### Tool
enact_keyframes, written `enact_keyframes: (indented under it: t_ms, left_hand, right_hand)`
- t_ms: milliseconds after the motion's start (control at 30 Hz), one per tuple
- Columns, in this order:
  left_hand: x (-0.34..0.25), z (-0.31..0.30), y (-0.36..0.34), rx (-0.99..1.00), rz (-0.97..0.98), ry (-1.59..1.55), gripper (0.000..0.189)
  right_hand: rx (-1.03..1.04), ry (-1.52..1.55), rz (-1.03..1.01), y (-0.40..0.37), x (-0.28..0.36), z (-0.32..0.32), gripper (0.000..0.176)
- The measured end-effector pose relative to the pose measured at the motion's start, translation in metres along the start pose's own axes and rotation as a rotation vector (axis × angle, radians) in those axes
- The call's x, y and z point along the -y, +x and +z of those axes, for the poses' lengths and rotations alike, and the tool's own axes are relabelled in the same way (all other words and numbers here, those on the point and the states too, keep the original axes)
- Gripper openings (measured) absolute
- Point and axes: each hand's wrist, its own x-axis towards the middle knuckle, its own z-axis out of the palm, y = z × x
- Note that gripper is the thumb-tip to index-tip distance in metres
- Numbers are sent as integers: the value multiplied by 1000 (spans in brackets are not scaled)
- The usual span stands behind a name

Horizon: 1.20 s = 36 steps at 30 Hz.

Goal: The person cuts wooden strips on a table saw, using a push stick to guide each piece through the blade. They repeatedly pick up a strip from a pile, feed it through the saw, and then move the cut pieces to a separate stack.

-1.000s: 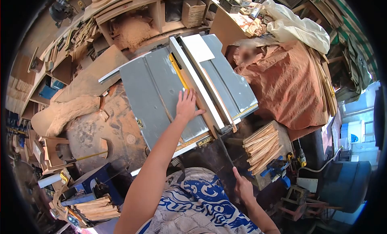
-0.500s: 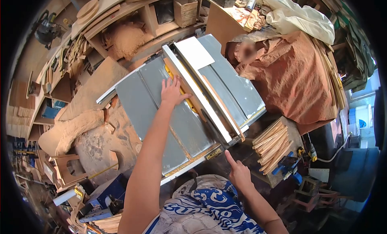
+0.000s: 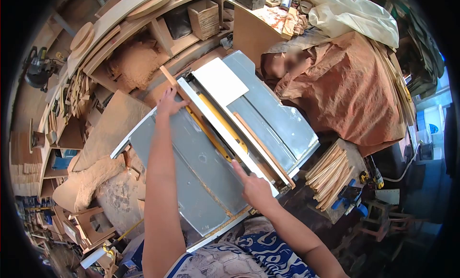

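Observation:
A grey table saw [image 3: 158, 148] with a long white fence [image 3: 250, 167] lies in front of me. Against the fence's left side runs a narrow wooden strip [image 3: 167, 75], its far end sticking out past the table. My left hand [image 3: 168, 105] is at the far edge beside that strip, fingers and thumb apart and touching it. Near the lower end of the yellow insert [image 3: 211, 138], my right hand [image 3: 256, 188] has its index finger stretched out and its other fingers curled. Nothing shows in it. I cannot make out the saw blade.
A white board [image 3: 220, 81] and another thin wooden strip [image 3: 263, 146] lie right of the fence. A bundle of sticks [image 3: 329, 177] stands on the right. Brown sheeting [image 3: 354, 91] covers a heap behind it. Sawdust [image 3: 136, 62] fills a shelf bay at the back.
The wooden strip has slid away along the fence, past the table's far edge. My left hand has moved farther with it; my right hand has come from the near edge onto the saw table.

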Motion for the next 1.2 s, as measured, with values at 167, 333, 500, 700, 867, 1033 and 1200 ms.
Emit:
enact_keyframes:
  t_ms: [167,333,500,700,867,1033,1200]
  left_hand:
    - [63,60,89,-122,-23,-757,103]
    - [51,56,130,-499,-457,-1094,71]
    - [112,-4,22,-626,-309,-1791,45]
    - [134,-56,-330,-1135,-444,-1470,30]
    - [126,-31,-653,-1606,-861,-1160,47]
    - [126,28,-876,-2006,-1313,-936,50]
    - [185,80,-997,-1794,-1822,-497,50]
  right_hand:
    - [-60,76,-54,75,21,-10,106]
    - [-143,172,-110,87,29,-39,88]
    - [-327,465,226,9,-76,-30,29]
    - [-297,723,250,-47,-240,70,22]
    - [-154,1019,167,-52,-246,106,26]
    - [-96,955,44,-71,-235,100,27]
    - [-194,1020,-74,-99,-210,95,27]
